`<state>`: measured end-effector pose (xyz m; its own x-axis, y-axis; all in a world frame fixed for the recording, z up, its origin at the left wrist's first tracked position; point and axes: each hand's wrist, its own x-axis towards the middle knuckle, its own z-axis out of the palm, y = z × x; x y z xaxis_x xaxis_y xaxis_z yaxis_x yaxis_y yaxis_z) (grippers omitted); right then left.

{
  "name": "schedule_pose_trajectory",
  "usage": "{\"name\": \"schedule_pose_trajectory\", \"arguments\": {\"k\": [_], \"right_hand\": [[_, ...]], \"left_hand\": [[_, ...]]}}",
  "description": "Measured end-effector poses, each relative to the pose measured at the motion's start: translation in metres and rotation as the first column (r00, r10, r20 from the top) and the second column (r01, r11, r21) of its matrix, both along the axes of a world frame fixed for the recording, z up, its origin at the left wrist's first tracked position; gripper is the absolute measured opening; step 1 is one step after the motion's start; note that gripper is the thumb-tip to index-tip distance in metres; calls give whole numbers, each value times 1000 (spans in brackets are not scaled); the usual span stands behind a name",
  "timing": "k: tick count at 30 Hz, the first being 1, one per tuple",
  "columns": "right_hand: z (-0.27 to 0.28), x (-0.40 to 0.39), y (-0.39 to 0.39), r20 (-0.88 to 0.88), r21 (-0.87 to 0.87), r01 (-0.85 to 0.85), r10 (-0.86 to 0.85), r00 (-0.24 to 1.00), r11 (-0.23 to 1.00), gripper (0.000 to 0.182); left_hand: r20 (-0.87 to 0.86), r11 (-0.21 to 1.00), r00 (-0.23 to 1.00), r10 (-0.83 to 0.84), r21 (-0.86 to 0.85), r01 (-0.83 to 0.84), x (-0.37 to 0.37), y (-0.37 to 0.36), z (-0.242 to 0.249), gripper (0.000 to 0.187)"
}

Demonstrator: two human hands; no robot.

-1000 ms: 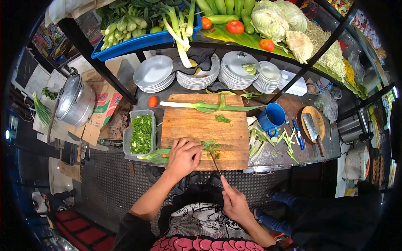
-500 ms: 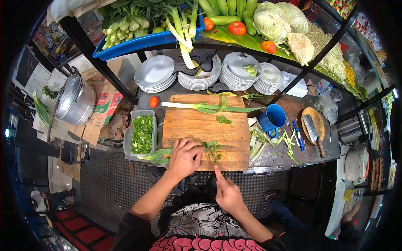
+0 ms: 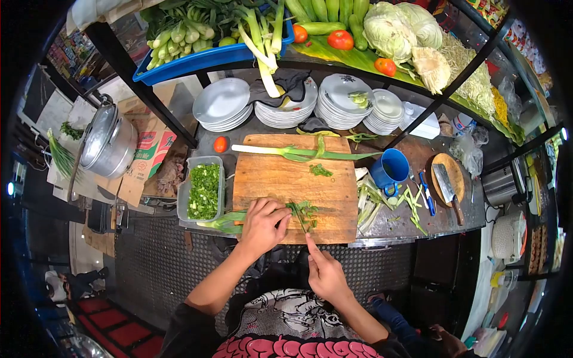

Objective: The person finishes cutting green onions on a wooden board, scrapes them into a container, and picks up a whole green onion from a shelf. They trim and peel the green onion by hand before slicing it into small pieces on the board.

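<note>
My left hand [image 3: 264, 224] is closed over a leek [image 3: 225, 222] and presses it onto the wooden cutting board [image 3: 268, 179]. Just right of its fingers lie chopped green pieces [image 3: 308, 210]. My right hand [image 3: 326, 275] grips a knife [image 3: 301, 218], index finger stretched along it; the thin blade stands among the pieces, its handle hidden in the hand. Across the back of the board rests a whole leek [image 3: 286, 151], with a small green heap [image 3: 320, 170] in front of it. A plastic container [image 3: 221, 191] of chopped greens [image 3: 204, 191] stands left of the board.
Right of the board are leek trimmings [image 3: 371, 200], a blue mug [image 3: 391, 167] and a cleaver [image 3: 443, 182] on a round board. Stacked plates [image 3: 221, 101] and a tomato [image 3: 221, 144] lie behind. A vegetable shelf on black posts [image 3: 143, 89] overhangs the table. Another person's leg [image 3: 394, 316] shows lower right.
My hands stay almost in place, the knife shifting only slightly at the cut pieces. At lower right, the other person's leg has moved and a hand now shows there.
</note>
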<state>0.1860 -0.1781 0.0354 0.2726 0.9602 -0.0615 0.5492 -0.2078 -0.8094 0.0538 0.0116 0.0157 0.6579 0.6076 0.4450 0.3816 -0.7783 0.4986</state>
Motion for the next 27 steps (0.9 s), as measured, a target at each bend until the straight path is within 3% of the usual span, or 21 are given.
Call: {"name": "schedule_pose_trajectory", "arguments": {"k": [5,11,15,22,27], "right_hand": [[-2,-7,12,65,15,40,-41,997,999,68],[14,-7,-33,74,-103,3,5,997,995,68],[19,1,-46,-71,-63,-11,6,997,998,72],[2,-4,-2,-43,24,15,-14,999,1000,67],[1,-9,13,52,-51,24,-21,998,998,69]], "left_hand": [[-2,1000,1000,10,8,-10,1,-1,1,13],[-6,1000,1000,25,1,-25,2,-1,2,12],[-7,1000,1000,28,-2,-28,2,-2,3,11],[-7,999,999,32,-12,-33,2,-2,2,9],[3,999,999,36,-1,-36,2,-2,0,9]]}}
